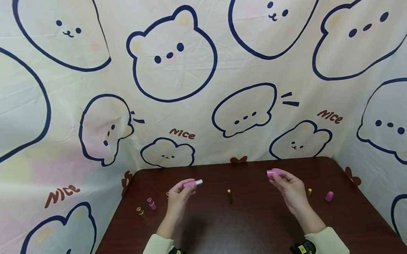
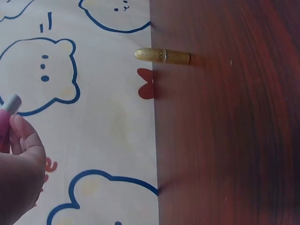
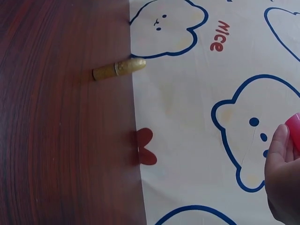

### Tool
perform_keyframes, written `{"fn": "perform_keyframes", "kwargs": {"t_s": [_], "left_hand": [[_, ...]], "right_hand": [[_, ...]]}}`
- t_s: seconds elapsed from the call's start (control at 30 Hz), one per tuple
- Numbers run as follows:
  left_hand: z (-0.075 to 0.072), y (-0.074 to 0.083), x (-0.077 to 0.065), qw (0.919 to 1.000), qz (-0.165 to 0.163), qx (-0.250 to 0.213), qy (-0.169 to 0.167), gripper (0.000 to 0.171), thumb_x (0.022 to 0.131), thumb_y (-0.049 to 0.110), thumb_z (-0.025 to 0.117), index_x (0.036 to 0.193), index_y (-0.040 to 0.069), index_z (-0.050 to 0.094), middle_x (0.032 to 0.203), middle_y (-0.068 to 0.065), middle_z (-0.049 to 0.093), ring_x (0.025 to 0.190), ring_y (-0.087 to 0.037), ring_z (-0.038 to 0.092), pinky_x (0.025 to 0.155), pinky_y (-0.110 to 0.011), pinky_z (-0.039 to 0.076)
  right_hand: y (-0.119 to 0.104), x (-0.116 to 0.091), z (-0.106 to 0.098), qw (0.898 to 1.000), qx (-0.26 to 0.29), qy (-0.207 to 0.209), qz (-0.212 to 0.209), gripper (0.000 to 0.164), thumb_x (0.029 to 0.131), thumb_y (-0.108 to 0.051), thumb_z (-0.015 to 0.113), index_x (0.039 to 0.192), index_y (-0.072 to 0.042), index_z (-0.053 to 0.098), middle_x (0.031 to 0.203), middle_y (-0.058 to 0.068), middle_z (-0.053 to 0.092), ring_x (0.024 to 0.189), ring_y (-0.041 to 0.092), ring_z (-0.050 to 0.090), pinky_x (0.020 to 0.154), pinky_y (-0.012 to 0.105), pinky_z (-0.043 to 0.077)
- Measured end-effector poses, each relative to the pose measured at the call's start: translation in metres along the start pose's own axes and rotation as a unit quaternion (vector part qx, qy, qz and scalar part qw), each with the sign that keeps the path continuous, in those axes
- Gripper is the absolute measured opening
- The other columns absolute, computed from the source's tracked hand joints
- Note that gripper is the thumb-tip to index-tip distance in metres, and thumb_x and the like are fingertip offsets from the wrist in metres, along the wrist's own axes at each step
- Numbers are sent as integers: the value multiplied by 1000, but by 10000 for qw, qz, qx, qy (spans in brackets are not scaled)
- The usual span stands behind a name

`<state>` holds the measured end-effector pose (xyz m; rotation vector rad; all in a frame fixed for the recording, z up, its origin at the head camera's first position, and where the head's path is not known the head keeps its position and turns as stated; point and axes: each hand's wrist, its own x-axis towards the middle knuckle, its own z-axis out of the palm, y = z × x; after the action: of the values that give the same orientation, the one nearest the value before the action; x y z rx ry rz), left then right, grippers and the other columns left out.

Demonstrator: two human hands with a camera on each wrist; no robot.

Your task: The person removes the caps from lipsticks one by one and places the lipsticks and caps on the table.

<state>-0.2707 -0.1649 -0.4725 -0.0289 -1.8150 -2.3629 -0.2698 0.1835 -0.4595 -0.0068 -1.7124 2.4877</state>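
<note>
In the head view, my left hand (image 1: 178, 197) pinches a pink lipstick tube (image 1: 190, 184) above the table, its silver inner end pointing right. The left wrist view catches only part of that tube (image 2: 13, 105) at its edge. Off to the right, my right hand (image 1: 294, 191) holds a pink lipstick cap (image 1: 272, 173) between thumb and fingers, tipped sideways toward the left. The two pink pieces are well apart. Between the hands a gold lipstick (image 1: 229, 194) stands upright on the table, also seen in the right wrist view.
Left of my left hand stand a gold lipstick base (image 1: 140, 212) and a pink lipstick base (image 1: 151, 203); a gold piece (image 1: 167, 194) is partly hidden behind the wrist. Beyond my right hand are a gold cap (image 1: 309, 192) and a pink cap (image 1: 329, 196). A bear-print cloth (image 1: 203, 115) hangs behind the table (image 1: 243, 236).
</note>
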Motion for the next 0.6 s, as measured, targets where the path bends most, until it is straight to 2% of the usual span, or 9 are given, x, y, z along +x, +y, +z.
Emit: {"fn": "perform_keyframes", "kwargs": {"t_s": [0.2, 0.4, 0.6], "left_hand": [[-9, -2, 2, 9998, -95, 39, 161, 30, 91, 2, 65, 114, -15, 59, 96, -11, 67, 88, -22, 67, 87, -41, 52], [-19, -5, 2, 9996, 24, 56, 291, 25, 90, -1, 65, 109, -16, 58, 92, -10, 64, 82, -17, 65, 82, -35, 55], [-29, -7, 3, 9987, 121, 81, 485, 27, 88, -3, 67, 108, -19, 56, 88, -9, 65, 76, -14, 66, 77, -32, 56]], "right_hand": [[-2, 2, -11, 9998, -158, -59, -130, 31, 91, -16, 68, 115, 4, 64, 100, 0, 72, 95, 13, 67, 89, 31, 49], [-2, 2, -24, 9980, -620, 86, -80, 40, 90, -21, 70, 119, 6, 61, 99, -2, 72, 94, 11, 68, 87, 28, 50], [-5, 3, -36, 9922, -1174, 407, 110, 31, 89, -27, 71, 112, -6, 68, 96, -6, 73, 90, 9, 68, 78, 21, 52]]}}
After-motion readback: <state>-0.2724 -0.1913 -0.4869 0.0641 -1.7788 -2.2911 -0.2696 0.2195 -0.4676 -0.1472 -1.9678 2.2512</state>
